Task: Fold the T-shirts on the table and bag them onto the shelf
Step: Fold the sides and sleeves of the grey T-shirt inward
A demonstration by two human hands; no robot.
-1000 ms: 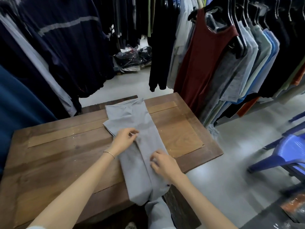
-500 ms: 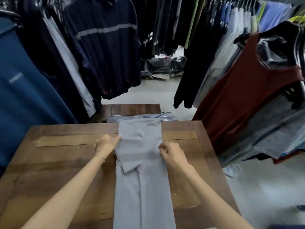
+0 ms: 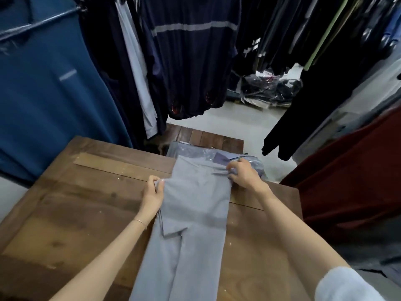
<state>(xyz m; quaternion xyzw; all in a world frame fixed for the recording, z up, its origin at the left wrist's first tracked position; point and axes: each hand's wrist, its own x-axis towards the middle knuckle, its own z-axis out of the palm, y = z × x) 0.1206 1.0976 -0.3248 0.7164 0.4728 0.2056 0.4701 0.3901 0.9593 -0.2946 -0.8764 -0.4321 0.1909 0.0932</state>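
A grey T-shirt (image 3: 195, 213) lies on a wooden bench (image 3: 76, 213), running from the bottom centre of the frame up to the far edge near the middle. Its 2 long sides are already folded inward, so it forms 1 narrow strip, with a sleeve corner tucked in at lower centre.

The left hand (image 3: 153, 193), at centre left, pinches the strip's left edge between thumb and curled fingers. The right hand (image 3: 244, 175), at centre right and slightly higher, has its fingers curled, gripping bunched fabric near the collar end on the right edge.

Just beyond the far end of the shirt, at upper centre, a clear plastic bag (image 3: 256, 164) holding a folded garment rests on a darker wooden surface; it appears to be 1 shirt already packed. Hanging clothes fill the top of the frame, and more bagged goods sit on the floor at upper right.

Judged from this, the lengthwise folds are done. The crosswise fold looks still to come, then bagging and carrying to the shelf, which is not visible here.
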